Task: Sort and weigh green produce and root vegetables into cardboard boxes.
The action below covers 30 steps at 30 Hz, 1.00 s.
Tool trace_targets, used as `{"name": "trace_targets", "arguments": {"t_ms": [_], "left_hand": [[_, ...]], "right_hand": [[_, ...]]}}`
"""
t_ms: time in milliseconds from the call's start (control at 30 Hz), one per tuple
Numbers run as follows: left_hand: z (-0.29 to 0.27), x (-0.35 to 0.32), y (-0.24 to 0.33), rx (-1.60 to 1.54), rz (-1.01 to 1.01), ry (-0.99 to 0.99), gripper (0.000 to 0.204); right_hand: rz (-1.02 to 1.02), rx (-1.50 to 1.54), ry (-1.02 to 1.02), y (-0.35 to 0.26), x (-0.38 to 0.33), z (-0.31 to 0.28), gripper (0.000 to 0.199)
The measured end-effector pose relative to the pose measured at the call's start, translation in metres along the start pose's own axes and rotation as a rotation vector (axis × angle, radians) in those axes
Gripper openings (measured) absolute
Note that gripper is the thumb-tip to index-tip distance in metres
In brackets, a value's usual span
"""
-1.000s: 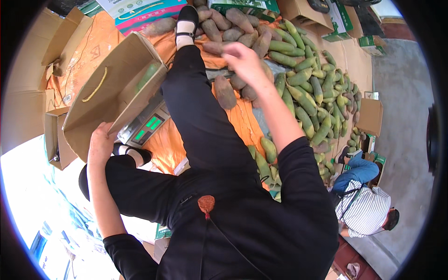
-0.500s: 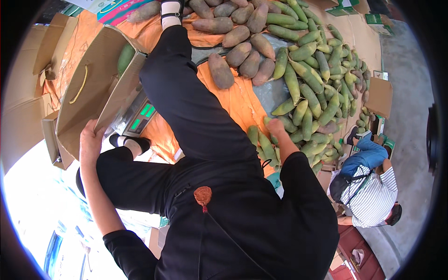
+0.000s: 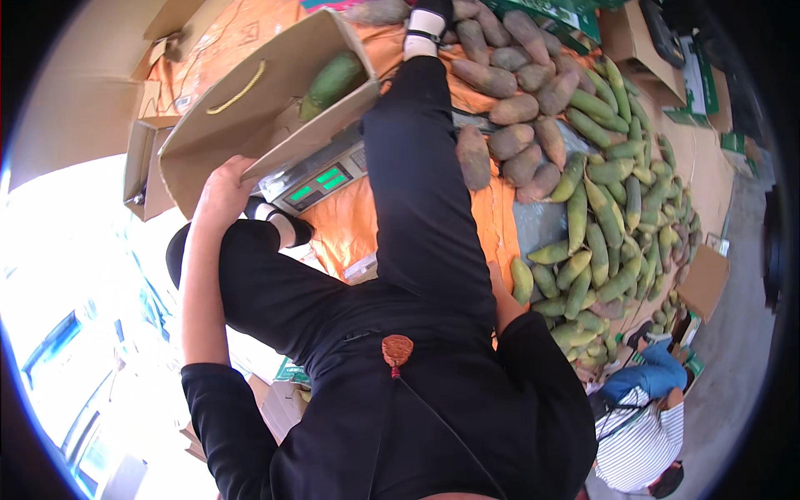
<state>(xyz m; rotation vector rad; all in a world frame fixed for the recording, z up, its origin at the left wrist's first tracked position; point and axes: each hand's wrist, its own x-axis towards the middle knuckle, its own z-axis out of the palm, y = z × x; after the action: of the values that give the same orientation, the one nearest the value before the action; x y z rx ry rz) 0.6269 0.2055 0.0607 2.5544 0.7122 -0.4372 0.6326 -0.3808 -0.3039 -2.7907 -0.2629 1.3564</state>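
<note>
My left hand (image 3: pixel 223 193) is closed on the near edge of an open cardboard box (image 3: pixel 212 142) with a yellow rope handle. A single large green radish (image 3: pixel 332 83) lies inside this box, which sits over a scale (image 3: pixel 321 185) with a lit green display. Beside my right thigh is my right hand (image 3: pixel 502 297), its fingers hidden behind the leg. A green radish (image 3: pixel 522 282) lies right by it. Several more green radishes (image 3: pixel 621 258) are heaped to the right, and brownish-purple radish-like roots (image 3: pixel 512 111) lie farther off.
Orange sheeting (image 3: pixel 354 237) and grey plastic (image 3: pixel 540 223) cover the ground. Cardboard boxes stand at the left and far right (image 3: pixel 637 50). At the lower right a person in a striped shirt (image 3: pixel 637 442) bends over. My black-trousered leg (image 3: pixel 425 183) stretches between box and heap.
The view has shifted, so the box and heap appear farther right. My right hand has drawn back from the green radishes to beside my thigh. My left hand keeps holding the box edge.
</note>
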Motion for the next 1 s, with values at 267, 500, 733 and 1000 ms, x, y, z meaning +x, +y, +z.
{"name": "trace_targets", "arguments": {"t_ms": [267, 500, 733, 1000], "left_hand": [[0.003, -0.001, -0.006, -0.019, 0.037, 0.005, 0.026], [-0.001, -0.014, -0.018, 0.026, 0.019, 0.032, 0.029], [0.010, -0.007, -0.029, 0.061, 0.092, 0.038, 0.026], [0.011, -0.007, -0.031, 0.054, 0.108, 0.028, 0.023]], "right_hand": [[0.102, 0.519, 0.038, 0.031, 0.000, -0.013, 0.048], [-0.205, 0.504, 0.316, -0.049, -0.041, -0.171, 0.029], [-0.452, 0.844, 0.718, -0.135, -0.076, -0.342, 0.049], [-1.074, 1.088, 0.939, -0.278, -0.163, -0.476, 0.043]]}}
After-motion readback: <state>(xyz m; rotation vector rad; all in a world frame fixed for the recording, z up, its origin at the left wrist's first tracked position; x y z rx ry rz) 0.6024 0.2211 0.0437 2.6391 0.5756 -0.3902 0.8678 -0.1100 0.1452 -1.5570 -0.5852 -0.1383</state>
